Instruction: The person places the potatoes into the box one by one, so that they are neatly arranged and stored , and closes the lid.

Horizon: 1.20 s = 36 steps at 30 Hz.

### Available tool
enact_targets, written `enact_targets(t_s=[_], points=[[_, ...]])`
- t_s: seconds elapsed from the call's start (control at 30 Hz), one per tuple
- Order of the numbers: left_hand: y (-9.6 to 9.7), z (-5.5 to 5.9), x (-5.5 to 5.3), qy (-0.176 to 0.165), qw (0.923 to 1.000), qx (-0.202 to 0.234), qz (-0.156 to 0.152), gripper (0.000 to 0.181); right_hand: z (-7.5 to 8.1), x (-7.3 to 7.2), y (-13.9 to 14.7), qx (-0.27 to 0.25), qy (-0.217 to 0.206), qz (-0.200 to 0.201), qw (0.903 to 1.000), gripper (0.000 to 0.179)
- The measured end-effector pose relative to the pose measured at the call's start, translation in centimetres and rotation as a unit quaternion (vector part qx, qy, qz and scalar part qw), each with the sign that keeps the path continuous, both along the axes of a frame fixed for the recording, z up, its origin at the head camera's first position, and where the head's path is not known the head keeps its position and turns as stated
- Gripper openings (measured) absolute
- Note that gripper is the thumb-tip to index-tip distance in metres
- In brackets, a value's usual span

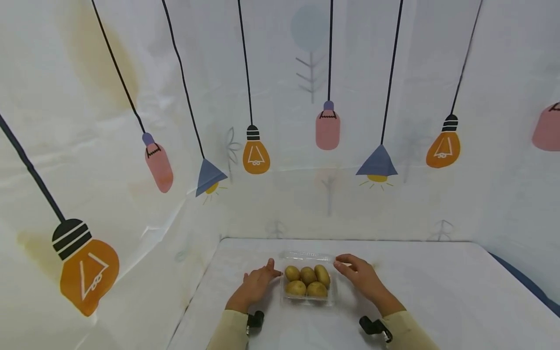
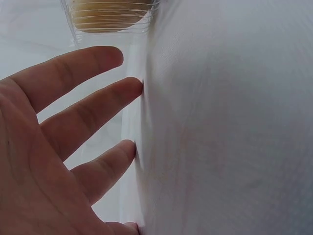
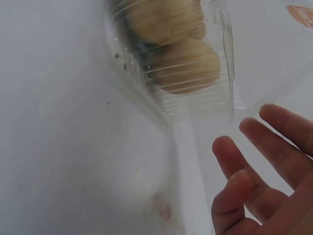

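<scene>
A clear plastic box (image 1: 332, 283) sits on the white table, holding several yellowish-brown potatoes (image 1: 317, 289). Its clear lid (image 1: 307, 255) extends at the far side, raised from the box. My left hand (image 1: 257, 284) is beside the box's left side, fingers spread; in the left wrist view some fingertips (image 2: 133, 87) meet the white surface. Near the far right corner is my right hand (image 1: 360, 276), fingers loosely bent. The right wrist view shows a gap between these fingers (image 3: 227, 149) and the ribbed box wall (image 3: 226, 63). Neither hand holds anything.
The white tabletop (image 1: 437, 291) extends to both sides of the box. Behind it hangs a white cloth backdrop (image 1: 280, 204) printed with lamps and bulbs. Black wrist cameras (image 1: 255, 319) sit at both cuffs.
</scene>
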<state>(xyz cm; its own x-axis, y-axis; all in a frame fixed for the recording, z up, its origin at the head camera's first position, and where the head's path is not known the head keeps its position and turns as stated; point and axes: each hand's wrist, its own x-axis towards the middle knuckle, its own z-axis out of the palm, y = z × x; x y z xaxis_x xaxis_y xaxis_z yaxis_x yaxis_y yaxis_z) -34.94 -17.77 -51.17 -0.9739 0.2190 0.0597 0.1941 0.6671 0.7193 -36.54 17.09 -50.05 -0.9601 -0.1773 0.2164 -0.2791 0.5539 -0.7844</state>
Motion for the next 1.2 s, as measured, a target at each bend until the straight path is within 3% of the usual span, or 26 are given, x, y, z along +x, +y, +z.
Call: enact_targets(t_s=[0.27,0.6,1.03,1.2], points=[[-0.4,0.3,0.1,-0.003,1.0,0.001,-0.003,0.088,-1.1,0.7,0.9,0.008,0.02,0.073,0.9971,0.055],[-0.6,0.4,0.0,-0.014,0.9999,-0.008,-0.001,0.077,-1.0,1.2,1.1,-0.02,-0.004,0.11,0.9937,0.061],[-0.4,0.3,-0.4,0.016,0.9984,-0.044,-0.033,0.054,-1.1,1.1,1.8,-0.025,0.0,0.138,0.9901,0.066],[-0.3,0.2,-0.5,0.012,0.9983,-0.042,-0.038,0.056,-1.3,1.2,1.8,-0.014,0.003,0.113,0.9935,0.058]])
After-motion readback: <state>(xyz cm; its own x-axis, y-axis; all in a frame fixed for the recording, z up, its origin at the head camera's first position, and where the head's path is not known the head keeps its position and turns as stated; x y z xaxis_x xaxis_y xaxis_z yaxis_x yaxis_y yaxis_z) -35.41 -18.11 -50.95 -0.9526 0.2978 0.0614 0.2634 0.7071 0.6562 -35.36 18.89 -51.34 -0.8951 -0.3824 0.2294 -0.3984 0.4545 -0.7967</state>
